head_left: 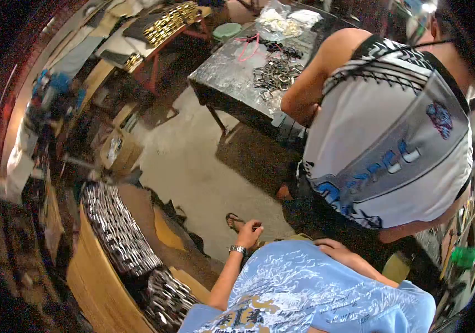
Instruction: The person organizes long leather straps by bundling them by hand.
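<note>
My left hand [248, 233], with a metal-band watch [237, 250] on the wrist, hangs beside my waist above the floor. Its fingers are loosely bent and a little apart, with nothing visible in them. At the front of my blue printed shirt [304, 277], my right hand [333, 247] rests flat near the hem, fingers stretched out; its fingertips are partly hard to make out. Below my left hand shows a sandalled foot [234, 221].
A person in a white and grey sleeveless top [382, 150] bends at a metal-topped table [215, 72] holding a pile of metal buckles [276, 75]. At left, rows of shiny metal pieces [121, 230] lie on a wooden bench [96, 277]. Concrete floor [187, 150] lies between.
</note>
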`<state>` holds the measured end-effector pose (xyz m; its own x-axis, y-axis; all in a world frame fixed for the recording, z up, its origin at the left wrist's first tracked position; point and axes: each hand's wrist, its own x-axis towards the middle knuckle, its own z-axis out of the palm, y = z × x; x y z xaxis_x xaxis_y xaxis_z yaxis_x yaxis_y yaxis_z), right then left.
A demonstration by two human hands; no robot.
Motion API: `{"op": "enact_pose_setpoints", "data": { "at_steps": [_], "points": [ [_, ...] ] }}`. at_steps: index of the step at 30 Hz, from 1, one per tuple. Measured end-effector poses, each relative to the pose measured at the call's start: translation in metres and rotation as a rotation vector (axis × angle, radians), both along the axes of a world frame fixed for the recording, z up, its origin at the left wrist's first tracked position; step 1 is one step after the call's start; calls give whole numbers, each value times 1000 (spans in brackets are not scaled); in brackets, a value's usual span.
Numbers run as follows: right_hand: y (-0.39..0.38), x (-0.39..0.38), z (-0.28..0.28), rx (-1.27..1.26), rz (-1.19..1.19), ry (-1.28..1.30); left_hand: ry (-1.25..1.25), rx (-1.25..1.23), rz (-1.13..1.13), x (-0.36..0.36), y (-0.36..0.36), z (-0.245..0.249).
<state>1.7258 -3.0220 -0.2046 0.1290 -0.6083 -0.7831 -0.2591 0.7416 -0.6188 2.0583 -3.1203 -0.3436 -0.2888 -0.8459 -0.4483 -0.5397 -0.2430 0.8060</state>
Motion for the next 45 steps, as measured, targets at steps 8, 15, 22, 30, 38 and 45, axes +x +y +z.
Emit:
{"op": "enact_pose_setpoints", "data": {
  "at_steps": [8, 15, 22, 30, 38, 45],
  "points": [
    [46, 63, -61, 141, 75, 410, -7, -10, -62, 141, -99, -3],
    [-98, 138, -38, -291, 75, 546, -91, -119, -71, 153, -188, 14],
    [-234, 195, -57, -530, 191, 486, 33, -112, -102, 126, -252, 32],
    [-355, 179, -66, -638, -28, 442, -54, -4, -112, 161, -324, -10],
    [-372, 112, -83, -627, -361, 723, 1, 35, -350, 69, -438, 18],
    [-391, 89, -86, -439, -754, 872, 224, 91, -789, -47, -531, 31]
  ]
}}
